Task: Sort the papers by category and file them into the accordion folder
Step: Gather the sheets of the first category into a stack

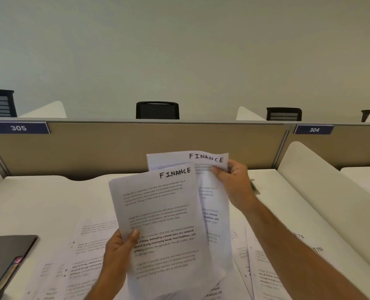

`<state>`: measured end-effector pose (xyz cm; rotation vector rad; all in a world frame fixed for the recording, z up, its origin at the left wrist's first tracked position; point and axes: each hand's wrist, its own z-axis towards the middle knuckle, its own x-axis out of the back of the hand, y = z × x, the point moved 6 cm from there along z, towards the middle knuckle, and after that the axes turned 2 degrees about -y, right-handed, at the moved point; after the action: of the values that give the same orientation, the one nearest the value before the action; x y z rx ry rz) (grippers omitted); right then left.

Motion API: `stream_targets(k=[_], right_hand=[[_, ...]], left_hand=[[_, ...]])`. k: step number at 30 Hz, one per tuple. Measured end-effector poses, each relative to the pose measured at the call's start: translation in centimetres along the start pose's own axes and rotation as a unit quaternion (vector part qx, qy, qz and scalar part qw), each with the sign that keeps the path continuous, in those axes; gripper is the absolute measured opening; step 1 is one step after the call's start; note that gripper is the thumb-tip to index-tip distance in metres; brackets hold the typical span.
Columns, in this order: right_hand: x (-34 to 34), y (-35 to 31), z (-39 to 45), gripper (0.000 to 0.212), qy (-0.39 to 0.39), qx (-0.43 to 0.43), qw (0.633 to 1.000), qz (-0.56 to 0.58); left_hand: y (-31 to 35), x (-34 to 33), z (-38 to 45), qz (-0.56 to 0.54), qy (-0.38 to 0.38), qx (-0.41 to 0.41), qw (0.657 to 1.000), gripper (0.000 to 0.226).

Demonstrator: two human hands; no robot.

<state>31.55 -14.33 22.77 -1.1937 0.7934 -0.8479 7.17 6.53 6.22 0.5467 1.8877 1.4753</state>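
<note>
Gathering FINANCE sheets: left hand (117, 252) pinches the near sheet (158, 224), right hand (233, 182) pinches the far sheet (207, 161); loose papers (82, 252) remain unsorted, accordion folder (4, 260) unfilled, I judge.

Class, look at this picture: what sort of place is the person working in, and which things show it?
Probably an open-plan office or study hall: a beige partition panel with numbered blue seat labels, 305 and 304, black mesh office chairs behind it, and white divided desks.
</note>
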Motion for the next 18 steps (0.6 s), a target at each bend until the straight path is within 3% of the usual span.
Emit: stream_targets(k=[9, 13, 15, 18], right_hand=[[-5.4, 5.0, -3.4, 0.017, -0.026, -0.151, 0.987, 0.044], [-6.8, 7.0, -5.0, 0.010, -0.075, -0.181, 0.980, -0.040], [-6.8, 8.4, -5.9, 0.033, -0.090, -0.187, 0.974, -0.095], [-5.1, 11.4, -8.3, 0.055, -0.131, -0.132, 0.937, -0.295]], left_hand=[[0.1, 0.8, -0.5, -0.011, -0.001, 0.003, 1.000, 0.025], [-0.7, 1.7, -0.6, 0.017, 0.007, 0.010, 1.000, 0.028], [-0.9, 2.7, -0.5, 0.050, 0.026, 0.001, 0.998, 0.021], [-1.3, 5.1, -0.1, 0.077, 0.093, -0.006, 0.993, 0.020]])
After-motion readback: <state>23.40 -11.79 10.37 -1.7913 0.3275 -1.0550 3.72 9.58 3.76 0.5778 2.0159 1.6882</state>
